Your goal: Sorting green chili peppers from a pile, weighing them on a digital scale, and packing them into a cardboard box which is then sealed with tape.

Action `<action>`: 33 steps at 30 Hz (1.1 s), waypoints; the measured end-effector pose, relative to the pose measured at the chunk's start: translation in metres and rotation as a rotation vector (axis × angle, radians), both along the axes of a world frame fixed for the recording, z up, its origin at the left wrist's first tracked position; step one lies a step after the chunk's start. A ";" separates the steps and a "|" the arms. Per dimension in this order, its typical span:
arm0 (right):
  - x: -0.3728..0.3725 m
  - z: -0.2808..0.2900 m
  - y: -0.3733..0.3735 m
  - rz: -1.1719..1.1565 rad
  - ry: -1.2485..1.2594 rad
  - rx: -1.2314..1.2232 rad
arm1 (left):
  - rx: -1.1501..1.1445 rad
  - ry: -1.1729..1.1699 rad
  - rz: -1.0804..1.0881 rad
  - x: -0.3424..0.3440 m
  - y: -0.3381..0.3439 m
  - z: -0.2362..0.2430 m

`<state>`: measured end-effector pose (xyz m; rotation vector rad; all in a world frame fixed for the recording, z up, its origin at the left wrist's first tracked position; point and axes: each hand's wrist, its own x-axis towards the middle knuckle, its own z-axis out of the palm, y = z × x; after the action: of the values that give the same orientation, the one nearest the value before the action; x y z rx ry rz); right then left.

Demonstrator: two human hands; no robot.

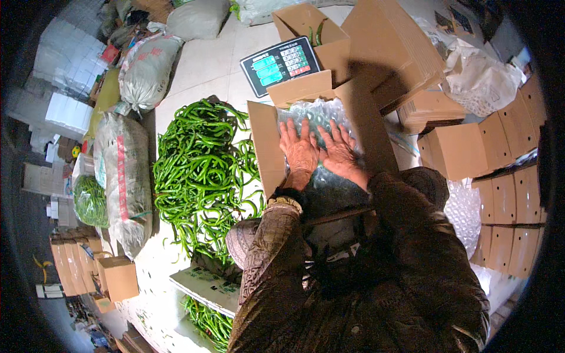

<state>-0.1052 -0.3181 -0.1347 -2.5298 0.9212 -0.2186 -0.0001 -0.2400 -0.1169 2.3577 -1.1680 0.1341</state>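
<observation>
My left hand (300, 154) and my right hand (341, 154) lie flat, side by side, on a sheet of clear bubble wrap (322, 110). Their fingers are spread and point away from me. The wrap covers the contents of an open cardboard box (266, 144) between my arms; something green shows dimly through it, too blurred to name. The box's flaps stand up around it. Beyond its far flap sits a digital scale display (279, 66) with a lit screen and keys. A big heap of long green chili peppers (200, 159) spreads over the floor left of the box.
Full woven sacks (148, 70) line the left side. An open carton (312, 29) with a few peppers stands at the back. Stacked cardboard boxes (500, 194) fill the right, near a crumpled white bag (479, 76). More peppers (209, 323) lie in a box at lower left.
</observation>
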 end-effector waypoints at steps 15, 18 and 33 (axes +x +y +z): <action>-0.005 0.038 0.011 0.149 0.159 0.008 | 0.150 0.319 0.032 -0.001 -0.010 0.005; 0.003 0.049 0.013 0.185 0.253 0.035 | 0.462 0.168 -0.005 0.014 -0.005 0.028; 0.008 0.026 0.011 0.177 0.250 0.024 | 0.022 -0.099 -0.304 0.045 -0.040 0.019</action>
<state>-0.0975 -0.3067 -0.1084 -2.6380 0.7764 0.1647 0.0446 -0.2798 -0.0979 2.1812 -1.5665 0.1344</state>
